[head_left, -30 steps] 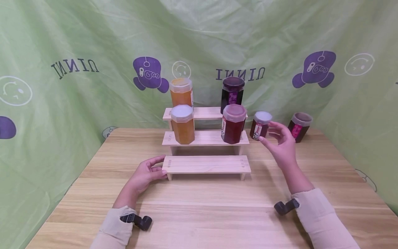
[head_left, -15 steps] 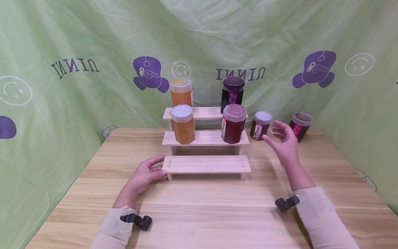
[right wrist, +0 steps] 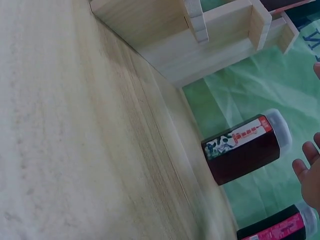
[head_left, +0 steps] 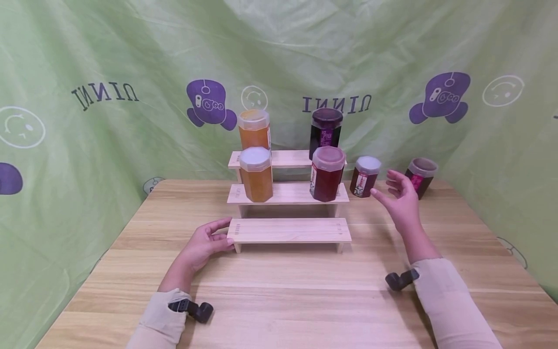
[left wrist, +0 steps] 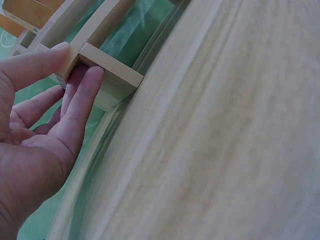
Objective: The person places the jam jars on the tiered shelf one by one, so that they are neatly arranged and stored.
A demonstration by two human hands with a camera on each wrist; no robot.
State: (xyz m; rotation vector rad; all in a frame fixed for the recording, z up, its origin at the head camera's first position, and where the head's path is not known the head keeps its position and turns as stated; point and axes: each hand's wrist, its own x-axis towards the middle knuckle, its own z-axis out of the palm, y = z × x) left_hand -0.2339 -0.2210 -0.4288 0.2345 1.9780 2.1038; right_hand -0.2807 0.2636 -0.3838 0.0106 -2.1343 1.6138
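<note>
Right grip (head_left: 402, 201), parted and empty, is hovering beside white-lidded dark jar (head_left: 365, 179) on desk (head_left: 279, 300), probably heavyish, stiff, slick, best held round its middle; left grip (head_left: 204, 246) is pinching lowest shelf (head_left: 287, 230) by its end.

There are six jars (head_left: 365, 182) and three shelves (head_left: 289, 230).

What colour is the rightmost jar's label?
Bright pink; the label shows best in the right wrist view.

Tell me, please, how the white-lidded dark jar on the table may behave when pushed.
The jar has flat sides, so it probably resists rolling. Taller than wide, it may tip if pushed near its lid. Its dark filling suggests weight.
</note>
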